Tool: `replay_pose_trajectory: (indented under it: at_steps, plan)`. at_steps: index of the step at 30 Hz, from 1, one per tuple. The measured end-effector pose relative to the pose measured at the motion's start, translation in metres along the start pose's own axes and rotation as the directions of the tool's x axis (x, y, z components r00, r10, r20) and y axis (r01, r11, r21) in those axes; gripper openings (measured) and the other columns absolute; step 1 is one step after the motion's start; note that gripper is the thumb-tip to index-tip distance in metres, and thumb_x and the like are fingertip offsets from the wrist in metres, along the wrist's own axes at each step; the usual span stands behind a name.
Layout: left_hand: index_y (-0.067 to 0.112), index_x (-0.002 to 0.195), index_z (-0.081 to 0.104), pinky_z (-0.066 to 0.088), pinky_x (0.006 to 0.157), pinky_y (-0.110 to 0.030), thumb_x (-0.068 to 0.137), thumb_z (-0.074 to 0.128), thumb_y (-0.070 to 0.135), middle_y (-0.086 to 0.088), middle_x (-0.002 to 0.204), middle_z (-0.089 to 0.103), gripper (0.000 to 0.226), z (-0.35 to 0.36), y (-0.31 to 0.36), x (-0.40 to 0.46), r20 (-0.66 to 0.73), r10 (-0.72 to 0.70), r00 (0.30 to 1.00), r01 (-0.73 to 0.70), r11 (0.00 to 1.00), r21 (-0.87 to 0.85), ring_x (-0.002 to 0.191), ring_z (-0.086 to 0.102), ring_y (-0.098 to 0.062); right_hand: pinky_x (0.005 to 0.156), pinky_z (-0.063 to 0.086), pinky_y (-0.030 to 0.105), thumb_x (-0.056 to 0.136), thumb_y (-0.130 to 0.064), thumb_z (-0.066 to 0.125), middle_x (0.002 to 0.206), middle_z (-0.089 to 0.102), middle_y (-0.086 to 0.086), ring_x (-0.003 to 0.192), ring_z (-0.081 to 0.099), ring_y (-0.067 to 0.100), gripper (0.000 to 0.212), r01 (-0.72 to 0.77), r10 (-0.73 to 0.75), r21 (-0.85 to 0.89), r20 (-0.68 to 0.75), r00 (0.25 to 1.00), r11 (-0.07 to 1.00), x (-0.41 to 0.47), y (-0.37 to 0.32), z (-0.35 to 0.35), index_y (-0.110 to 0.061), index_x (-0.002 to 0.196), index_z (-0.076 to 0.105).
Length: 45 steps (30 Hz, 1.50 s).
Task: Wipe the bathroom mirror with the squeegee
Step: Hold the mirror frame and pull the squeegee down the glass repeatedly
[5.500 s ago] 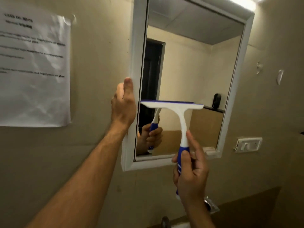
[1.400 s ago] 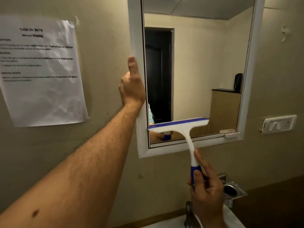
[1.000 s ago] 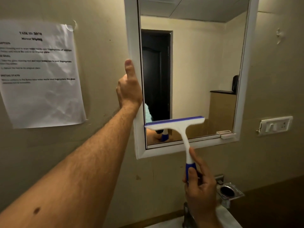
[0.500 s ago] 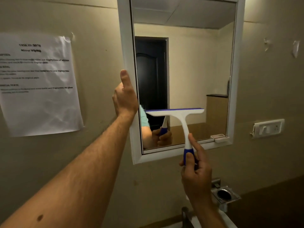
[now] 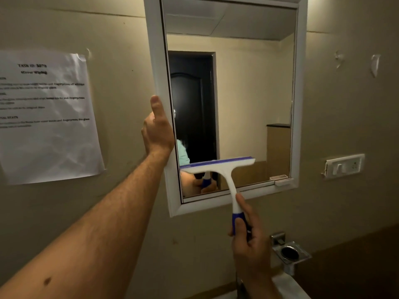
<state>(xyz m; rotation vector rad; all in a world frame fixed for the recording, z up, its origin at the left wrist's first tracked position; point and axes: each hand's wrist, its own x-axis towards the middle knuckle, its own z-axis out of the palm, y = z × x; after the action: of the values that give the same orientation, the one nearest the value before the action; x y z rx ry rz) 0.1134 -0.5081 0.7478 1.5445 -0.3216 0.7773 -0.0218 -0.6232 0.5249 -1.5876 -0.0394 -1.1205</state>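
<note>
The wall (image 5: 336, 117) fills the view, and the white-framed mirror (image 5: 248, 93) hangs on it from centre up to 12 o'clock. At 9 o'clock a printed paper sheet (image 5: 45, 117) is stuck to the wall, well apart from the frame.

The left hand (image 5: 156, 130) is closed around the mirror's left frame edge, thumb pointing up along it. The right hand (image 5: 248, 240), at 5 o'clock, is wrapped around the blue grip of the squeegee (image 5: 224, 171). Its handle runs from 5 o'clock up toward 11, and the blade's long axis lies nearly level, right end slightly higher, across the glass's lower left part, blue edge uppermost.

At 3 o'clock sits a switch plate (image 5: 345, 166); at 4 o'clock a metal holder (image 5: 289, 253), just right of the right hand.
</note>
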Motion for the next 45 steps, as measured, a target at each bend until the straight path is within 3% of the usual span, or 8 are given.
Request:
replay_pose_trajectory:
  at_steps: [6,11,17,25,30,35,40,45]
  plan:
    - [0.02,0.059,0.038,0.03,0.054,-0.029,0.099,0.016,0.059,0.001,0.06,0.043,0.061,0.001,-0.004,0.003,-0.003,0.001,1.0,-0.001,1.0,-0.014,0.055,0.039,-0.013,0.043,0.045,0.024,0.096,-0.008,0.047,0.072,0.058,0.015,0.048,0.049,0.011,0.056,-0.022,0.021,0.024,0.013,1.0,0.999,-0.006,0.006,0.001,-0.058,0.122,0.051]
    - [0.021,0.056,0.035,0.029,0.055,-0.03,0.099,0.016,0.059,0.003,0.058,0.039,0.06,0.002,-0.004,0.003,-0.01,0.0,1.0,0.0,1.0,-0.011,0.054,0.037,-0.013,0.05,0.049,0.028,0.095,-0.003,0.048,0.093,0.061,-0.015,0.061,0.053,0.015,0.061,-0.038,0.039,-0.026,0.045,0.998,0.999,-0.029,0.018,-0.007,-0.057,0.123,0.051]
    - [0.018,0.069,0.054,0.035,0.06,-0.029,0.098,0.015,0.061,0.002,0.065,0.052,0.065,0.003,-0.004,0.003,-0.001,-0.017,1.0,0.017,1.0,-0.021,0.061,0.047,-0.014,0.062,0.054,0.023,0.096,-0.006,0.05,0.109,0.058,-0.034,0.081,0.06,0.01,0.061,-0.112,0.118,-0.085,0.067,0.991,0.99,-0.042,0.015,-0.016,-0.06,0.125,0.046]
    - [0.021,0.065,0.056,0.042,0.077,-0.038,0.094,0.014,0.068,-0.004,0.077,0.061,0.069,0.003,-0.009,0.009,-0.041,-0.04,0.998,0.039,0.999,-0.012,0.077,0.055,-0.025,0.051,0.049,0.023,0.099,-0.008,0.045,0.079,0.059,0.0,0.063,0.054,0.012,0.048,-0.092,0.092,0.011,-0.003,0.996,0.996,-0.012,0.006,-0.017,-0.043,0.131,0.05]
    - [0.023,0.064,0.051,0.036,0.066,-0.033,0.095,0.015,0.065,0.001,0.067,0.053,0.063,0.004,-0.009,0.007,-0.037,-0.029,0.999,0.029,1.0,-0.013,0.068,0.049,-0.02,0.053,0.052,0.025,0.097,-0.005,0.047,0.095,0.061,-0.025,0.068,0.058,0.01,0.051,-0.133,0.132,0.01,0.04,0.99,0.991,-0.032,0.017,-0.023,-0.047,0.126,0.051]
    - [0.021,0.069,0.054,0.037,0.067,-0.033,0.096,0.014,0.065,-0.003,0.073,0.056,0.065,0.003,-0.007,0.007,-0.028,-0.019,0.999,0.019,1.0,-0.012,0.069,0.051,-0.02,0.053,0.051,0.027,0.098,-0.013,0.047,0.086,0.061,-0.002,0.063,0.054,0.016,0.055,-0.076,0.076,-0.033,0.0,0.997,0.997,-0.016,0.015,-0.033,-0.061,0.125,0.049]
    - [0.02,0.071,0.054,0.034,0.065,-0.032,0.097,0.014,0.063,-0.004,0.077,0.057,0.064,0.004,-0.005,0.007,-0.023,-0.019,1.0,0.019,1.0,-0.005,0.077,0.052,-0.022,0.047,0.045,0.021,0.101,-0.014,0.042,0.085,0.059,0.016,0.058,0.05,0.014,0.042,0.02,-0.02,0.006,-0.102,0.995,1.0,0.059,-0.006,-0.054,-0.036,0.135,0.049]
    - [0.015,0.073,0.052,0.031,0.061,-0.035,0.097,0.015,0.063,-0.006,0.072,0.051,0.065,0.003,-0.006,0.007,-0.031,-0.007,1.0,0.007,1.0,-0.003,0.07,0.046,-0.023,0.047,0.046,0.023,0.1,-0.01,0.043,0.082,0.057,0.017,0.058,0.05,0.02,0.041,0.032,-0.033,-0.01,-0.102,0.994,0.999,0.073,0.007,-0.075,-0.031,0.134,0.052]
